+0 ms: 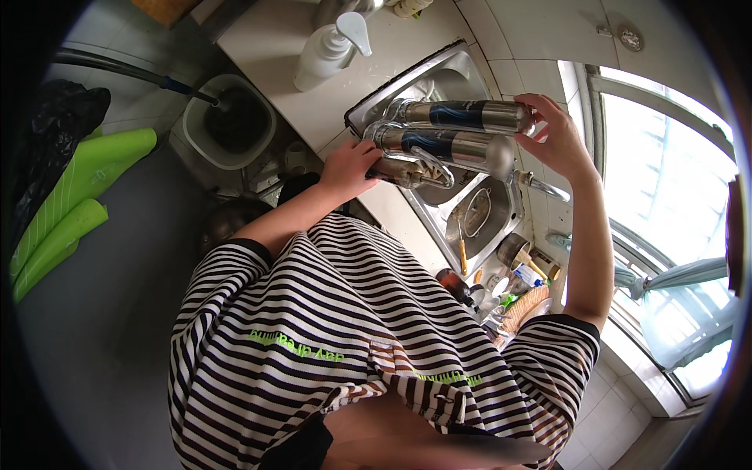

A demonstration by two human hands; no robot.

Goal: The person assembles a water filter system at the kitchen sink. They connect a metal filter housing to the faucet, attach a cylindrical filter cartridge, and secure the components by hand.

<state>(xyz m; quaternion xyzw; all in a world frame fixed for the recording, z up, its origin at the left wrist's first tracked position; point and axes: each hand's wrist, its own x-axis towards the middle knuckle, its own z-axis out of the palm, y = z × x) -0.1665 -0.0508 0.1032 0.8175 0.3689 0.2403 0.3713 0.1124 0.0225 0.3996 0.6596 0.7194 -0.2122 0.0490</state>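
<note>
Over the sink (513, 205) I hold a steel water filter (462, 117) with several shiny canisters that have dark labels. It lies tilted, nearly on its side, with its canister ends toward the window. My left hand (350, 167) is closed around its left end, near a short steel canister and a curved metal tube (433, 166). At the other end, my right hand (558, 137) grips the rounded end of the far canister between thumb and fingers. Part of the sink basin is hidden beneath the filter.
A white pump bottle (325, 56) stands on the counter (270, 43) at the far left. A strainer (475, 213) with a wooden handle rests in the sink. Bottles and utensils crowd the near right, by the window (666, 164). A bin (229, 160) stands left.
</note>
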